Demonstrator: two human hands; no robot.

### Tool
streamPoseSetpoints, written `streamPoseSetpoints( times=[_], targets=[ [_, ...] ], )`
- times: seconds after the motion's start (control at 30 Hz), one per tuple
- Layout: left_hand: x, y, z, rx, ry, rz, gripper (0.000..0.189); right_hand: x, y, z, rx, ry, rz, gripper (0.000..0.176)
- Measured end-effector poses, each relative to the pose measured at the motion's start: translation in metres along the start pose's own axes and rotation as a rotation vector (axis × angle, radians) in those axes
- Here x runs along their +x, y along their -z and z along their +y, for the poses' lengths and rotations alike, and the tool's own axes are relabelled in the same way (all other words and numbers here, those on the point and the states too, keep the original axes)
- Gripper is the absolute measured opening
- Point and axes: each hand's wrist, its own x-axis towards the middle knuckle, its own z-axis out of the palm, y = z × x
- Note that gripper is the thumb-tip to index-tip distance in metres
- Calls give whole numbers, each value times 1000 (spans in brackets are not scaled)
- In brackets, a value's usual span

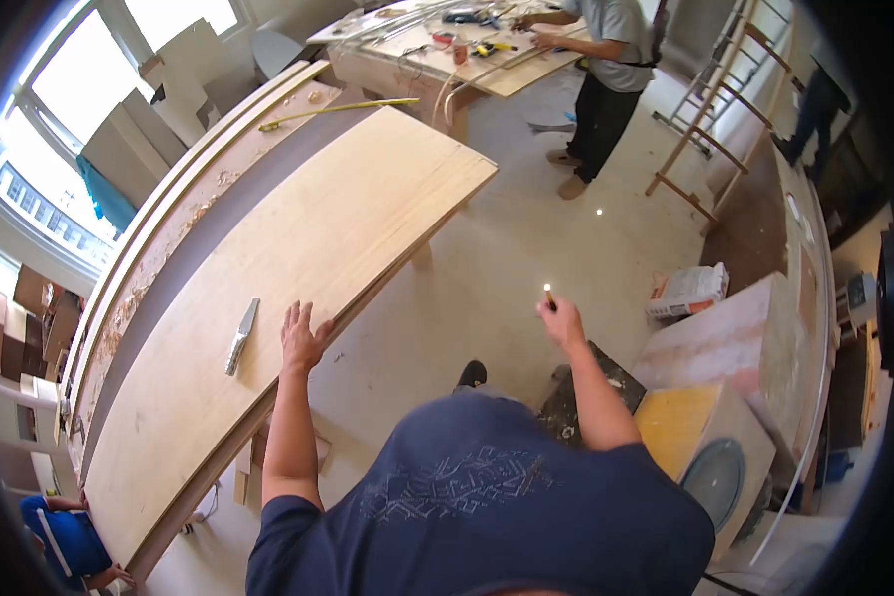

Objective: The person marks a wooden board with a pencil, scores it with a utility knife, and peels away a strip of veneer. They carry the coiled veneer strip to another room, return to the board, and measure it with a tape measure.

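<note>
My left hand (pixel 303 340) rests on the near edge of a long plywood sheet (pixel 298 238), fingers spread, palm down. Left of it on the sheet lies a silver utility knife (pixel 241 338). My right hand (pixel 563 324) is raised over the floor, away from the sheet. Its fingers close around a short, dark, pencil-like stick (pixel 550 298) that points away from me. Beneath the sheet, wooden supports (pixel 243 472) show in part.
At the lower left, a person in blue (pixel 70 541) has a hand at the sheet's end. A yellow measure (pixel 338 113) lies beyond the sheet. Another person (pixel 614 79) works at a tool-covered table (pixel 397 65). A ladder (pixel 715 119), a bag (pixel 687 290) and boxes (pixel 677 422) stand right.
</note>
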Motion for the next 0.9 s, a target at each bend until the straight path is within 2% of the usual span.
streamPoseSetpoints(
  times=[0.1, 0.17, 0.37, 0.47, 0.57, 0.67, 0.77, 0.87, 0.9],
  targets=[
    [17, -14, 2, 86, 24, -149, 64, 107, -4, -55, -57, 145, -65, 27],
    [15, -23, 2, 70, 45, -90, 62, 170, -13, -73, -210, 265, -63, 29],
    [15, -34, 6, 32, 117, -17, 60, 314, -49, -140, -224, 353, -218, 28],
    [13, -34, 10, 28, 147, -27, 59, 383, -75, -178, -263, 468, -252, 29],
    [17, -32, 9, 37, 195, -36, 59, 438, -96, -224, -254, 448, -247, 30],
    [23, -25, 27, -9, 321, -49, 57, 491, -119, -263, -305, 286, -353, 29],
    [29, -18, 43, -11, 453, -72, 55, 552, -155, -279, -262, 404, -408, 29],
    [45, -2, 71, 48, 613, -161, 55, 595, -189, -291, -328, 653, -336, 32],
    [51, 1, 84, 86, 674, -174, 55, 609, -197, -301, -476, 623, -372, 41]
  ],
)
